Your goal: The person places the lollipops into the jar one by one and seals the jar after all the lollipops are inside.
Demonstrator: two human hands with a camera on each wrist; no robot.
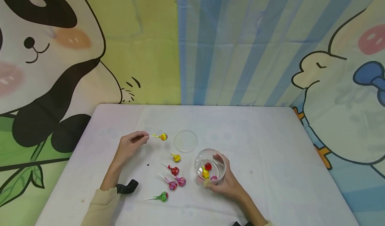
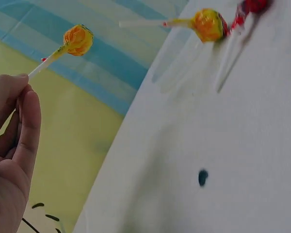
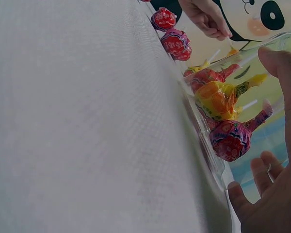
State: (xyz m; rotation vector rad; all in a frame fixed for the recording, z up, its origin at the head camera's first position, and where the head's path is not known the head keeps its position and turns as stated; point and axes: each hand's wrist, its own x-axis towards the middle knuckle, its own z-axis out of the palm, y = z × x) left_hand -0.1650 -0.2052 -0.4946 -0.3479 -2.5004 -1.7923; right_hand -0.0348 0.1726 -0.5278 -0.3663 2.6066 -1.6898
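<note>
My left hand (image 1: 129, 146) pinches a yellow-wrapped lollipop (image 1: 163, 136) by the end of its white stick, candy end pointing away from the fingers. In the left wrist view this lollipop (image 2: 78, 40) is held up off the table. My right hand (image 1: 227, 185) grips a clear round jar (image 1: 196, 167) from its right side. Inside the jar lie a red lollipop (image 1: 208, 166), a yellow one (image 1: 205, 174) and a pink-purple one (image 1: 214, 178). The right wrist view shows the purple lollipop (image 3: 230, 141) through the clear wall, with thumb and fingers around the jar.
A clear round lid (image 1: 185, 141) lies behind the jar. Left of the jar are a yellow lollipop (image 1: 176, 158), a red one (image 1: 174, 170), two purple ones (image 1: 181, 181) and a green one (image 1: 163, 196). A small dark speck (image 1: 148, 164) is on the white table (image 1: 270, 152).
</note>
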